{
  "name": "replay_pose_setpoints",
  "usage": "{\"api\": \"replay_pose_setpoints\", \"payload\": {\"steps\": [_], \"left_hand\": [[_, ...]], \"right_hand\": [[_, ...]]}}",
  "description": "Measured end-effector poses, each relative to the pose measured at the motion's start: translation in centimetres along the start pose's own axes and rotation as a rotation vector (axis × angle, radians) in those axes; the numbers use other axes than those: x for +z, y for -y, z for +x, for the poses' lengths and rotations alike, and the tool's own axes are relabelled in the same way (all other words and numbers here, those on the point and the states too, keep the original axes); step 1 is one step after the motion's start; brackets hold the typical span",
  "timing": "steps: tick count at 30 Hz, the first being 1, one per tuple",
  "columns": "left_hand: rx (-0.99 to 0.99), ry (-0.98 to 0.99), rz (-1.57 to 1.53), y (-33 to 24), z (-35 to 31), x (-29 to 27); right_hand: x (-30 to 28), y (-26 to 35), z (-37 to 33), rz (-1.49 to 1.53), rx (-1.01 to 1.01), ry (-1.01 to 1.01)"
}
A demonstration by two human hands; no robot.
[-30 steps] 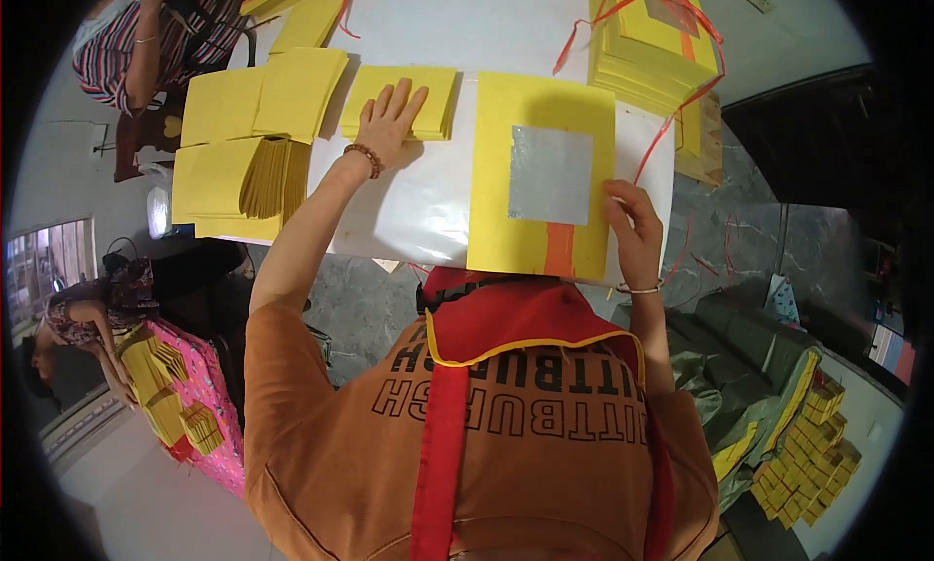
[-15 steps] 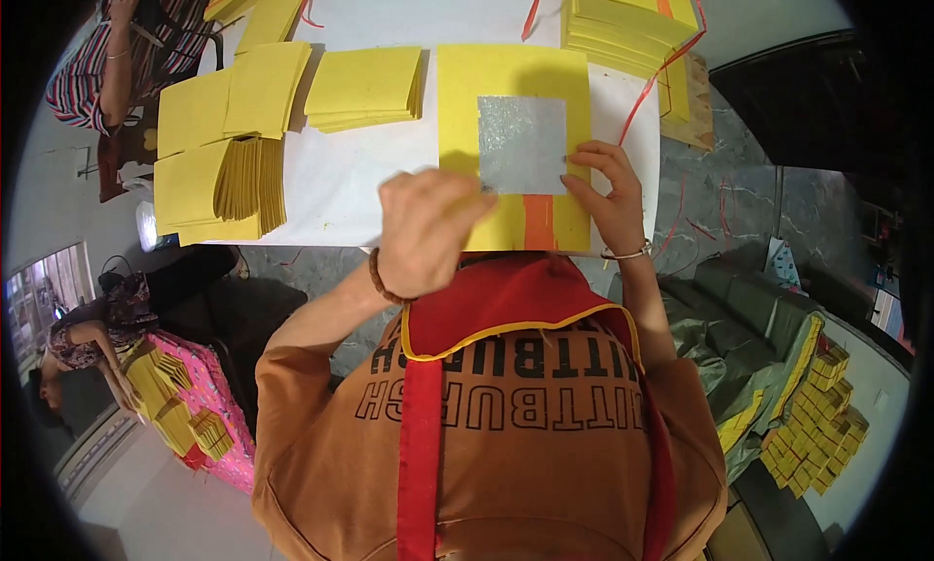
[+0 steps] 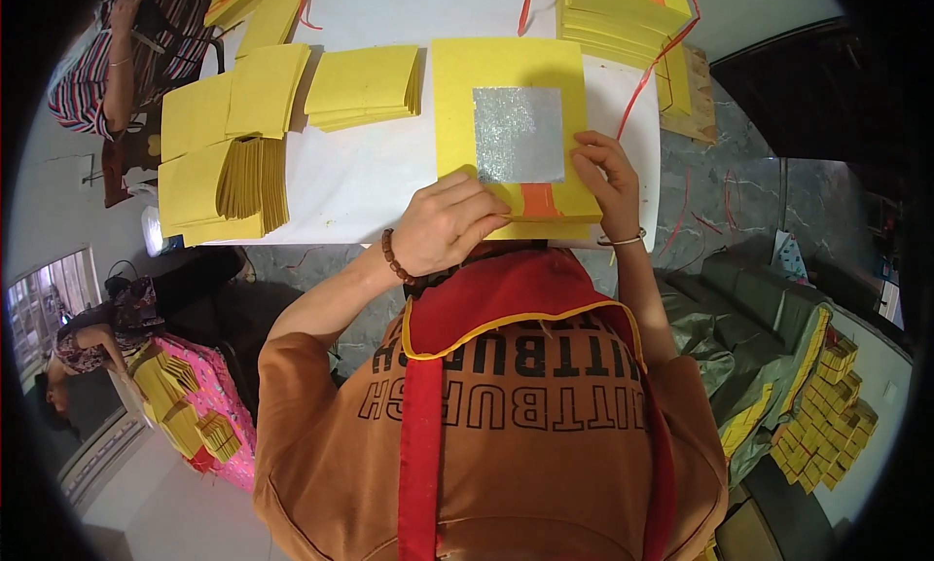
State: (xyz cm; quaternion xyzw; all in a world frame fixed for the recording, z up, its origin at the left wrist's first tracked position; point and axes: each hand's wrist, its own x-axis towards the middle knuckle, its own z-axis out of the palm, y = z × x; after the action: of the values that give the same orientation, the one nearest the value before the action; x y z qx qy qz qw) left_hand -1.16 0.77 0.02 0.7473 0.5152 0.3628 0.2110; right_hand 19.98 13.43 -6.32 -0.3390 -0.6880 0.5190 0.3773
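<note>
A yellow paper sheet [image 3: 452,104] lies in front of me, with a silver square [image 3: 520,133] and an orange strip [image 3: 538,199] on it. Its near edge is raised, and more yellow paper [image 3: 545,231] shows underneath. My left hand [image 3: 452,223] is closed at the near left, thumb and fingers pinching that raised edge. At the right edge of the sheet is my right hand [image 3: 610,177], its fingers loosely bent and slightly apart, fingertips at the paper. Whether they press on it I cannot tell.
Stacks of folded yellow paper [image 3: 224,186] stand at the left of the white table [image 3: 355,186]; another pile [image 3: 365,84] lies nearer the sheet. A tall yellow stack [image 3: 623,26] with red ribbon [image 3: 634,104] is at the far right. Other people [image 3: 119,74] sit at the left.
My left hand has come down onto the near edge, which is now lifted. The sheet has shifted slightly away from me. My right hand's fingers have drawn closer together.
</note>
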Motion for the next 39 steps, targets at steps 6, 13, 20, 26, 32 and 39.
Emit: {"api": "replay_pose_setpoints", "payload": {"steps": [6,13,20,26,32,39], "left_hand": [[-0.174,0.013,-0.125,0.3,0.5,-0.2],[-0.351,0.067,-0.232,0.3,1.0,-0.7],[-0.455,0.122,-0.281,0.2,1.2,-1.0],[-0.476,0.154,-0.306,0.3,1.5,-1.2],[-0.543,0.208,-0.361,0.4,1.7,-1.5],[-0.530,0.267,-0.325,0.5,2.1,-1.7]], "right_hand": [[0.1,-0.1,0.0,0.057,0.034,-0.018],[0.1,-0.5,0.0,0.080,0.066,0.001],[0.3,-0.7,0.2,0.058,0.021,-0.038],[0.2,-0.7,0.3,0.099,0.033,-0.044],[-0.5,-0.3,0.3,0.080,0.072,0.014],[-1.1,-1.0,0.0,0.228,0.125,0.071]]}}
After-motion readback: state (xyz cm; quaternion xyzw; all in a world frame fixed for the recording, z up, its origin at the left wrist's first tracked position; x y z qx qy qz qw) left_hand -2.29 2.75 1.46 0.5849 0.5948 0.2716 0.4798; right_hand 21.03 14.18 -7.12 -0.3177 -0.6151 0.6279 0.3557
